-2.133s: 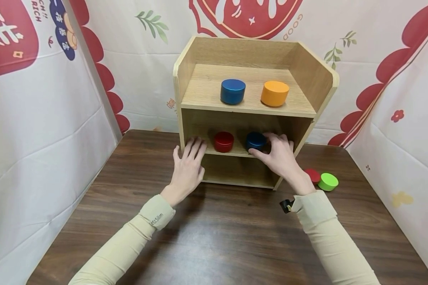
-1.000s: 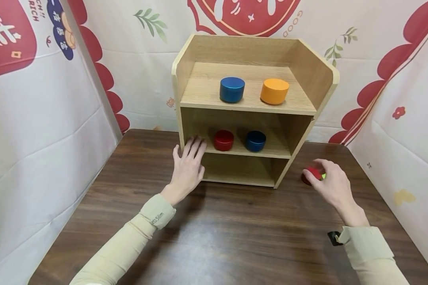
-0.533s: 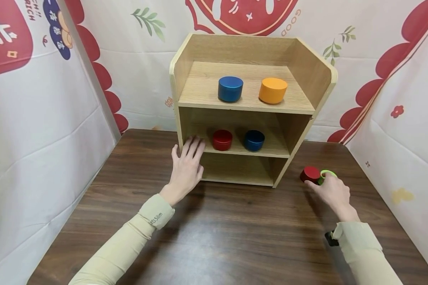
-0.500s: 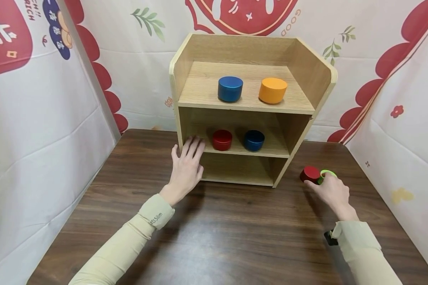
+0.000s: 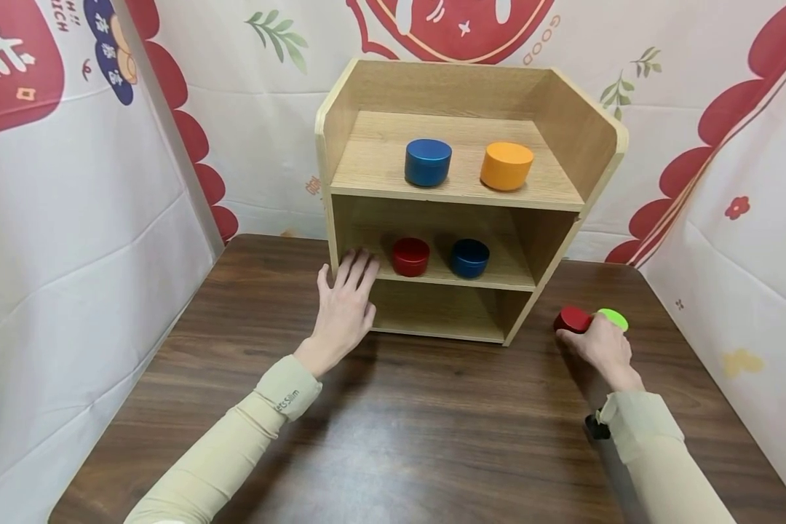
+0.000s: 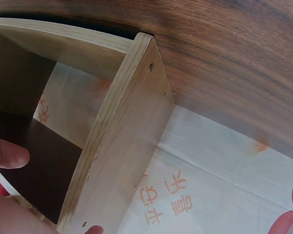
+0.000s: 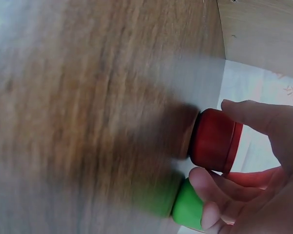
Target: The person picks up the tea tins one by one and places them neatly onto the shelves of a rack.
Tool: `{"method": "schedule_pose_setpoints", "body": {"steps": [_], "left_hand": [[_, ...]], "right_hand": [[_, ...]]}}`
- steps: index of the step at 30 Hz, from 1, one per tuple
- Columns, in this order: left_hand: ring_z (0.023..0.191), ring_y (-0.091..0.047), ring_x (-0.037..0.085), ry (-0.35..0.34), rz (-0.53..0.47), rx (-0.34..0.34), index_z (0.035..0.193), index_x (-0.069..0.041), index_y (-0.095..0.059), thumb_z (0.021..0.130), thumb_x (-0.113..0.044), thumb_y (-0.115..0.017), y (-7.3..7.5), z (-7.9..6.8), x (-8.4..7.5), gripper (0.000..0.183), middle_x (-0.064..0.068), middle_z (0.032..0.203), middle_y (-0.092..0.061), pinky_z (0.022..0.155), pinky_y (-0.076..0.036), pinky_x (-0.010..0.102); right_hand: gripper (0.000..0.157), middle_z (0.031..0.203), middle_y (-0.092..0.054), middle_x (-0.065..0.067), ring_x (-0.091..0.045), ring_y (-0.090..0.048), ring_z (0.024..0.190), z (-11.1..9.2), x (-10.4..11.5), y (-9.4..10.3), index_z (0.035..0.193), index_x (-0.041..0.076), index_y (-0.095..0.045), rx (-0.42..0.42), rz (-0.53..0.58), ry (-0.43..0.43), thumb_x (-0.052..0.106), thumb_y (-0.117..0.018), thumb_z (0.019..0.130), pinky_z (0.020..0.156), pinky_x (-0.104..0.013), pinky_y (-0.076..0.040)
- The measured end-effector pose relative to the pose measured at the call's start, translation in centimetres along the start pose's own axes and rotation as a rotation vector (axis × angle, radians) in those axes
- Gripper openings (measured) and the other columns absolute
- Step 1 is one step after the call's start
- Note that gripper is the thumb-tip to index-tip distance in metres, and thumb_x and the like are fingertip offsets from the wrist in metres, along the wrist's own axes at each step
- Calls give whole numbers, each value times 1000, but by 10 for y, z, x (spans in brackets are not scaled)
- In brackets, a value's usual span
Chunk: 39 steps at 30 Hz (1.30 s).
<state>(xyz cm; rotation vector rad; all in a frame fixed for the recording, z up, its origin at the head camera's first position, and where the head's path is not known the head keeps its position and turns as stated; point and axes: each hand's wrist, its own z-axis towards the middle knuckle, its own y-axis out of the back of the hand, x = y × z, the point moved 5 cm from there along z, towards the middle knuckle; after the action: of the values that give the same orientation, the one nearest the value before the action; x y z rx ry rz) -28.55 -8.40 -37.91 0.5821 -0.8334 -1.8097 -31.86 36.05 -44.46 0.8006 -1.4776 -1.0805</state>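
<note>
My right hand [image 5: 604, 346] is at the dark red round tin [image 5: 573, 319] on the table, right of the wooden shelf unit [image 5: 426, 196]. In the right wrist view the thumb touches one side of the red tin [image 7: 214, 140] and curled fingers reach its other side. A bright green tin [image 5: 613, 319] stands close behind those fingers, partly hidden. With fingers fairly straight, my left hand [image 5: 342, 313] rests on the unit's left side panel; in the left wrist view a fingertip shows on the panel's outer face [image 6: 129, 131].
On the top shelf stand a blue tin [image 5: 428, 163] and an orange tin [image 5: 507, 167]. The middle shelf holds another red tin [image 5: 410, 257] and a dark blue tin [image 5: 469, 258]. Printed cloth [image 5: 255, 160] hangs behind and beside the dark wooden table [image 5: 393, 437].
My right hand has left the dark blue tin on the middle shelf, moved right and down to the table, and closed on the red tin there. The left hand has stayed put.
</note>
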Motion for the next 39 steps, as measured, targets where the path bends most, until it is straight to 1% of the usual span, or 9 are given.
{"method": "schedule_pose_setpoints", "body": {"steps": [8,14,20,25,28,31,39], "left_hand": [[142,-32,28,-8,7,-10,145,-14,-39,77,-12,-65,0,0,0,73,8,151,-39,104,-27,66],[142,-32,28,-12,7,-12,145,-14,-39,78,-12,-64,0,0,-1,72,8,151,-40,104,-27,66],[142,-32,28,-7,-1,-7,146,-14,-39,78,-11,-63,1,0,-1,72,8,151,-39,104,-25,66],[142,-31,28,-6,0,-9,146,-14,-39,78,-12,-63,1,0,-1,72,7,151,-39,104,-25,66],[142,-32,28,-6,0,-7,146,-14,-39,78,-12,-63,1,0,-1,72,7,152,-39,104,-25,66],[142,-31,28,-5,0,-1,146,-14,-39,78,-12,-63,1,-1,-1,72,7,152,-38,104,-25,66],[143,-31,28,-2,-8,3,146,-14,-38,77,-12,-64,1,0,-1,74,8,152,-38,105,-24,66]], "right_hand": [[65,103,-57,-33,-43,-57,82,8,-4,-5,115,-14,-46,-14,15,5,38,-69,81,59,-42,-44],[71,109,-56,-34,-45,-57,87,7,-6,-4,122,-14,-45,-31,39,-5,38,-70,81,60,-45,-44],[77,114,-54,-36,-47,-56,93,0,0,3,127,-14,-42,-48,55,9,42,-69,82,64,-49,-46],[77,116,-54,-35,-47,-55,96,-7,11,13,129,-12,-41,-81,85,55,44,-68,83,69,-51,-47],[75,114,-56,-33,-46,-55,97,-12,17,20,128,-11,-44,-115,96,82,43,-68,82,69,-50,-46],[73,111,-59,-32,-44,-57,95,-16,24,27,127,-10,-47,-141,97,105,42,-70,81,66,-47,-44],[71,100,-66,-27,-39,-62,88,-30,45,40,126,-6,-49,-157,113,189,44,-71,81,59,-35,-42]]}}
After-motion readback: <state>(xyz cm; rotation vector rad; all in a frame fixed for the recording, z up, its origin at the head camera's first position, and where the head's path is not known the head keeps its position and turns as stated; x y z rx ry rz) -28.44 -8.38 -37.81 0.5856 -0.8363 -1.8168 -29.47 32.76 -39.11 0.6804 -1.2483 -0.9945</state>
